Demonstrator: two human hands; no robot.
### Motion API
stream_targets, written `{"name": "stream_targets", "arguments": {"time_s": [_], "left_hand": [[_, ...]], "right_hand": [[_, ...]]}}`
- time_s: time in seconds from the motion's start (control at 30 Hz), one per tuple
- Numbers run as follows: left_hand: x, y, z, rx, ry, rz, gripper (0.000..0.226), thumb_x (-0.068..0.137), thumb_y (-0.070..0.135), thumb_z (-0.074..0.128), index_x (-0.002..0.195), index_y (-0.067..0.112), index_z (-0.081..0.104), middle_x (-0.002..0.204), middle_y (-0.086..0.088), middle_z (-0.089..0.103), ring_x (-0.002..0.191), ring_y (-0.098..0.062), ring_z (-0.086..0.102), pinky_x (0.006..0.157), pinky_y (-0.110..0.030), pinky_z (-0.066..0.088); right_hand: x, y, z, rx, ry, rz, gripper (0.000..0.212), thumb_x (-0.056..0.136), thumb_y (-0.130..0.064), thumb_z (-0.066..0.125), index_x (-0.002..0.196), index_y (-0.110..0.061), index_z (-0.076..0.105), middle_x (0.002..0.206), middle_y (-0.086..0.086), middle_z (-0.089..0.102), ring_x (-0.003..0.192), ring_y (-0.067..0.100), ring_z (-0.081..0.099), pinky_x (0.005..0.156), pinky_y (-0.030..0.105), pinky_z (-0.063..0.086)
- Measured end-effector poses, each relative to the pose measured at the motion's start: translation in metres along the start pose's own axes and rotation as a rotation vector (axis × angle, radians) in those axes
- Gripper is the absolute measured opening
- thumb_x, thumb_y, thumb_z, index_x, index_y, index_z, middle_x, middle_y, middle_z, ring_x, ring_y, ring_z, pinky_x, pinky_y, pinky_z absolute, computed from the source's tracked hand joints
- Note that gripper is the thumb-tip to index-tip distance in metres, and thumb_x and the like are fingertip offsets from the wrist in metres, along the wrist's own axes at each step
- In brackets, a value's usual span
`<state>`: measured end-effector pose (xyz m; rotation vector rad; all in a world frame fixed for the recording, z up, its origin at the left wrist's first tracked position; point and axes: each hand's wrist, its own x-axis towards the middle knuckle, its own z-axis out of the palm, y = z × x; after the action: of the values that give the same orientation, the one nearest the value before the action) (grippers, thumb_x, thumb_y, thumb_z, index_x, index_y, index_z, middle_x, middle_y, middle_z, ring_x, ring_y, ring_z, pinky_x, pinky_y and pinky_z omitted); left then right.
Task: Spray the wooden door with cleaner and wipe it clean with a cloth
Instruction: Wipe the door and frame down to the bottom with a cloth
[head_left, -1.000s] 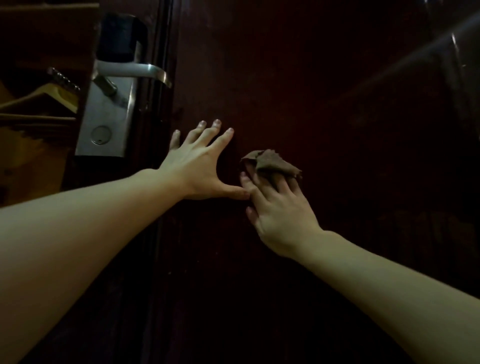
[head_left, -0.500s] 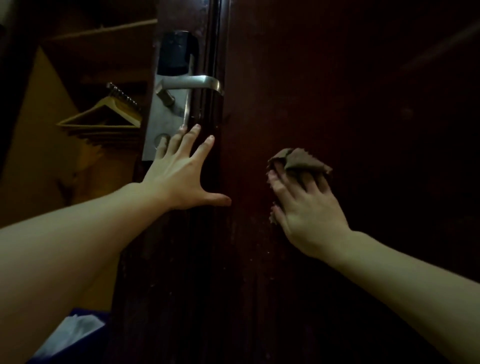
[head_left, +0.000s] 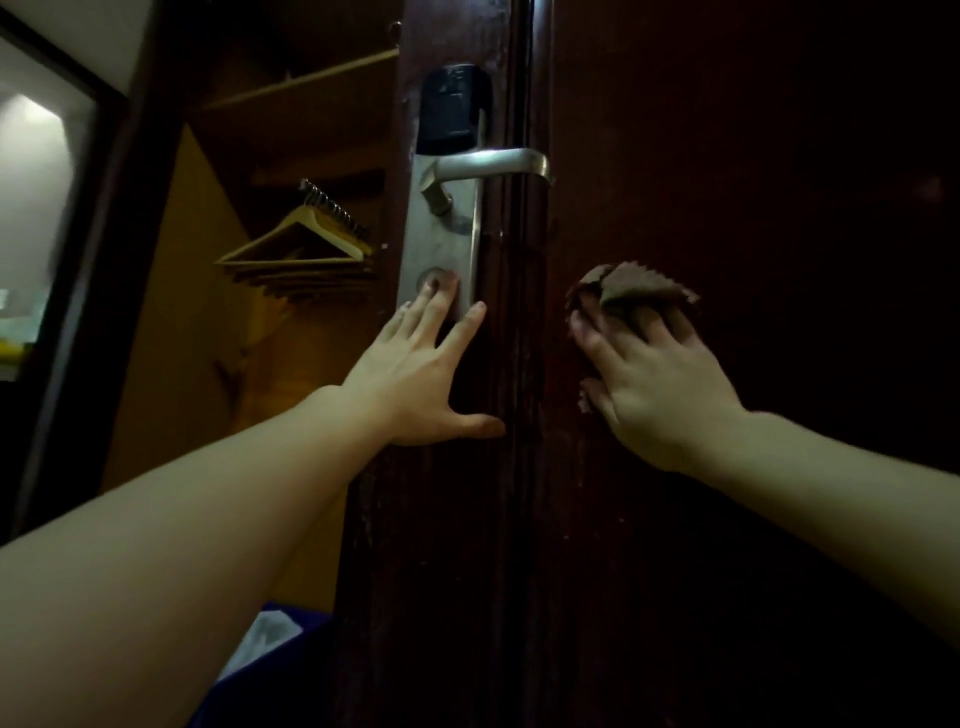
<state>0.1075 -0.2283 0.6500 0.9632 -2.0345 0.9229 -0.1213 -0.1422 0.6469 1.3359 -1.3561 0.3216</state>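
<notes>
Since a second ago the left hand (head_left: 415, 384) has slid leftward, and its spread, straight fingers now reach the lock plate (head_left: 439, 244), holding nothing. Flat-fingered, the right hand (head_left: 652, 382) presses the cloth (head_left: 631, 288) against the wooden door (head_left: 727, 156). Soft, light and limp, it likely bunches unless pinned under the whole palm.

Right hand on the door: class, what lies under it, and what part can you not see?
Under the right hand lies a brown cloth, pressed flat against the dark wooden door. Its zigzag edge shows above the fingers and beside the thumb. The cloth's middle, and the door surface beneath it, are covered.
</notes>
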Motion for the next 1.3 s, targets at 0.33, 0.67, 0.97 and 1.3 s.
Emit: {"name": "stream_targets", "arguments": {"time_s": [0.33, 0.67, 0.97, 1.3], "left_hand": [[-0.001, -0.006, 0.015, -0.022, 0.092, 0.046, 0.112, 0.073, 0.082, 0.049, 0.153, 0.031, -0.011, 0.158, -0.010, -0.025, 0.145, -0.024, -0.023, 0.117, -0.036, -0.012], [-0.006, -0.007, 0.028, -0.067, 0.155, 0.053, 0.115, 0.068, 0.086, 0.042, 0.153, 0.028, -0.009, 0.159, -0.009, -0.021, 0.146, -0.024, -0.022, 0.121, -0.041, -0.007], [-0.045, 0.002, 0.050, -0.139, 0.177, -0.142, 0.121, 0.069, 0.085, 0.037, 0.153, 0.009, -0.006, 0.160, -0.011, -0.012, 0.148, -0.024, -0.011, 0.121, -0.037, -0.001], [-0.073, -0.029, 0.064, -0.059, 0.065, -0.028, 0.108, 0.075, 0.083, 0.007, 0.153, 0.010, -0.003, 0.161, -0.009, -0.010, 0.148, -0.022, -0.012, 0.122, -0.036, 0.000]], "right_hand": [[0.019, -0.037, 0.007, -0.009, 0.010, -0.204, 0.069, 0.087, -0.045, 0.030, 0.144, -0.008, 0.044, 0.145, 0.014, 0.048, 0.135, 0.038, 0.039, 0.112, 0.052, 0.027], [-0.007, -0.065, 0.024, 0.055, 0.056, -0.264, 0.059, 0.091, -0.035, 0.034, 0.145, -0.012, 0.043, 0.151, 0.010, 0.040, 0.139, 0.034, 0.035, 0.113, 0.049, 0.025], [0.014, -0.071, 0.015, 0.006, 0.001, -0.235, 0.073, 0.078, -0.037, 0.030, 0.146, -0.014, 0.043, 0.152, 0.008, 0.040, 0.139, 0.036, 0.036, 0.114, 0.050, 0.022], [-0.006, -0.100, 0.012, -0.040, -0.078, -0.406, 0.063, 0.080, -0.026, 0.027, 0.133, -0.014, 0.059, 0.132, 0.010, 0.062, 0.126, 0.035, 0.054, 0.111, 0.050, 0.029]]}}
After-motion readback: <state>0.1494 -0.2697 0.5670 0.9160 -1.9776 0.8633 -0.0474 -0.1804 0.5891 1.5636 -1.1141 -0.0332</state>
